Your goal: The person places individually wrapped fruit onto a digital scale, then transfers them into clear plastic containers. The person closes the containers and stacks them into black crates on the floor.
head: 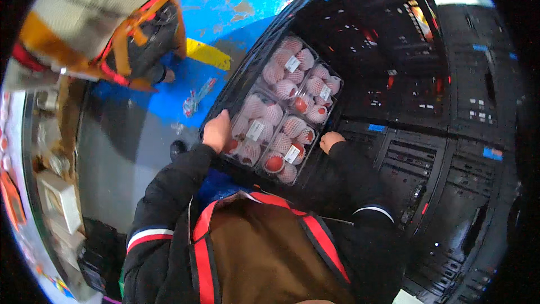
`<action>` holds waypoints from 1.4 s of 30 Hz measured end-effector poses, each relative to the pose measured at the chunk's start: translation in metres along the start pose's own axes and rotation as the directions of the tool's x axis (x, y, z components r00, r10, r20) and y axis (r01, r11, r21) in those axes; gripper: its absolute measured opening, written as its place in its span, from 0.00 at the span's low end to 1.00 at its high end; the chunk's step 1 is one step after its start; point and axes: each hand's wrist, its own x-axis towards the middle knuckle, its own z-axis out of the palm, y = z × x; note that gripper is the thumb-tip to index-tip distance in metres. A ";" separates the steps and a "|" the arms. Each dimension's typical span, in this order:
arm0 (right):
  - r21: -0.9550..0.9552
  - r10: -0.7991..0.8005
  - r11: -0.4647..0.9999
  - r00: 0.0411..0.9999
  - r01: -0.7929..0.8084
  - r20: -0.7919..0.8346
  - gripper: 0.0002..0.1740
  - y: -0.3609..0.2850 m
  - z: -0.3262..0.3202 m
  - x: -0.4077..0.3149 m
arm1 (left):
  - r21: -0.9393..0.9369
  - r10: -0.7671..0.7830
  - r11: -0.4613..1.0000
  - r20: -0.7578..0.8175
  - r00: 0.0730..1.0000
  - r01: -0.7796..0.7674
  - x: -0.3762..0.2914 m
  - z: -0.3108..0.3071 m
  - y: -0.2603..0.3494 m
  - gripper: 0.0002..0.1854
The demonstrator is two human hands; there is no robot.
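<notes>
A black plastic crate [254, 66] stands before me, holding several clear plastic packs of red fruit in pink foam nets. One pack [291, 67] lies at the far left and another [318, 93] at the far right. Nearer to me are a left pack [256, 130] and a right pack [291, 147]. Each bears a white label with writing. My left hand [217, 131] is closed on the crate's left rim, beside the near left pack. At the right rim, my right hand [332, 141] is curled with its fingers over the edge.
Black crates [413, 152] are packed to the right, with a taller black crate wall [375, 46] behind. Another person [143, 42] stands at the upper left. Crumpled clear plastic [198, 99] lies on the blue floor [219, 0]. Along the left is a shelf with a white box [61, 202].
</notes>
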 end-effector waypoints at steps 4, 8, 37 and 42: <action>0.157 -0.128 0.974 0.972 0.160 -0.199 0.14 -0.074 -0.020 -0.003 | -0.018 -0.009 1.000 -0.006 1.000 0.009 0.006 0.006 -0.014 0.15; 0.328 -0.343 0.808 0.843 0.490 -0.414 0.18 -0.179 -0.038 -0.019 | -0.214 0.136 0.960 -0.215 0.967 -0.182 -0.015 0.011 -0.032 0.38; -0.055 -0.293 0.951 0.829 0.305 -0.477 0.17 -0.317 -0.189 0.025 | -0.321 0.057 0.942 -0.122 0.991 -0.094 -0.062 0.017 -0.060 0.12; -0.519 -0.172 0.834 0.982 0.189 0.080 0.35 -0.286 -0.181 0.146 | -0.319 0.103 0.934 -0.196 0.975 -0.163 -0.071 0.028 -0.062 0.12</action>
